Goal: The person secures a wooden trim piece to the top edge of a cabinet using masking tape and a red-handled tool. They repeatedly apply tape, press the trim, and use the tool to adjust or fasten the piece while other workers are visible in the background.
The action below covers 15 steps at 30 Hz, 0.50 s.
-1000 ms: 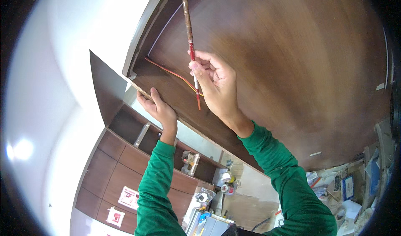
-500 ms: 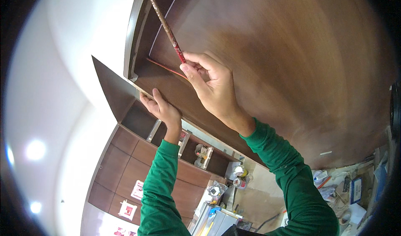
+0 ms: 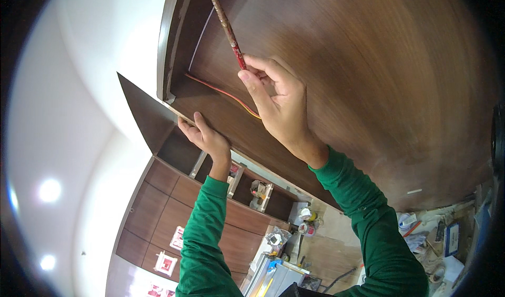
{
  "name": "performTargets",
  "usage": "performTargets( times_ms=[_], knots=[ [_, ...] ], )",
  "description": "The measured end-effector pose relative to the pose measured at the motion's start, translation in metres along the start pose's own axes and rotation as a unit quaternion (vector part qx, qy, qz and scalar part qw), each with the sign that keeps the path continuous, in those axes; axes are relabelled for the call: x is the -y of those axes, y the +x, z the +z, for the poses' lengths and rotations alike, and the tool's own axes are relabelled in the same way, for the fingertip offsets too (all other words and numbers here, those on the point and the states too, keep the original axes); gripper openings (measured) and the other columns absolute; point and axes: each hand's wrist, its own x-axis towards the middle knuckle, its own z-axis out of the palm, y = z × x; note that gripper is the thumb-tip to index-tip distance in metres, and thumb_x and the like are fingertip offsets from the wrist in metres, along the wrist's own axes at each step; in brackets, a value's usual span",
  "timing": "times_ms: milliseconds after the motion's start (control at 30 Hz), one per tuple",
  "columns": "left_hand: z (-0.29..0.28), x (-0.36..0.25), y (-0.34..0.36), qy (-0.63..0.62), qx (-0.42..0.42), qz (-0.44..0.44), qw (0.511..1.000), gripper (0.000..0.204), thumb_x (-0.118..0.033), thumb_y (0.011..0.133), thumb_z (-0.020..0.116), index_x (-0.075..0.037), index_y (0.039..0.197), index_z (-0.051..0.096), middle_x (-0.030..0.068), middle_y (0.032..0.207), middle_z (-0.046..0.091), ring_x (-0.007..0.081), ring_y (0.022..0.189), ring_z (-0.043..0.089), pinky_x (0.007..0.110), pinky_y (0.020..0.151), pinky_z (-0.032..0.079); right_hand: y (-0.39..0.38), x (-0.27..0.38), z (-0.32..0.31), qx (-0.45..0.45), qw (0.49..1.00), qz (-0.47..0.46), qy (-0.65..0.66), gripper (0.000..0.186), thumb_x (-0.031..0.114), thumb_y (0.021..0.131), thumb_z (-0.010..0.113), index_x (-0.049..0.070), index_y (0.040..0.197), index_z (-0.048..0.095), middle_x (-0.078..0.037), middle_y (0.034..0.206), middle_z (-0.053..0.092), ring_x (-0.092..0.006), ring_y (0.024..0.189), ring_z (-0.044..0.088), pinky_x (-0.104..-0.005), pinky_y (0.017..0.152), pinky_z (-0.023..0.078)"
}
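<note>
My right hand (image 3: 284, 100) is raised in front of the dark brown wood panelling (image 3: 379, 76). Between its thumb and fingers it pinches a slim paintbrush (image 3: 225, 23), its handle red near the fingers and spattered brown above. The brush slants up to the left, and its far end runs out of the picture. Lower and to the left, my left hand (image 3: 208, 139) grips the pale front edge of a brown cabinet board (image 3: 252, 165), thumb on the board's face and fingers curled at the edge. A red and yellow wire (image 3: 226, 93) lies along the inside corner behind my right hand.
A thin dark panel (image 3: 144, 113) sticks out at the left, beside the white ceiling (image 3: 79, 86). Brown shelving (image 3: 247, 189) stands beyond my left arm. Below are paint tins (image 3: 306, 228), a grey metal-topped bench (image 3: 279, 281) and cluttered tools and papers (image 3: 436, 244) at lower right.
My right hand has shifted slightly up and right with the brush, so the brush's far end has left the picture. More of the wire shows. My left hand stays on the board.
</note>
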Motion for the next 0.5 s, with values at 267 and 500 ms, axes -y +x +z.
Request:
performTargets(
  times_ms=[267,500],
  knots=[
    [-0.0026,0.001,-0.0003,-0.004,0.005,0.005,1.0,0.036,-0.015,0.107,0.052,0.005,0.135,0.043,0.0149,0.126,0.058,0.0213,0.116,0.056,0.035,0.104,0.042,-0.0011,-0.0019,0.0044,0.036,0.999,0.0,-0.014,0.024,0.006,0.096,0.072,-0.005,0.117,0.071,-0.01,0.091,0.07,-0.0123,0.081,0.066,-0.0261,0.07,0.054],
    [-0.0041,0.0039,0.0005,0.006,0.002,0.004,1.0,0.037,-0.016,0.107,0.052,0.006,0.136,0.044,0.016,0.126,0.058,0.0224,0.115,0.056,0.037,0.104,0.042,-0.0055,0.0002,0.006,0.05,0.999,0.004,-0.012,0.02,0.001,0.093,0.07,-0.006,0.112,0.07,-0.016,0.09,0.069,-0.0222,0.077,0.069,-0.0315,0.064,0.053]
  ],
)
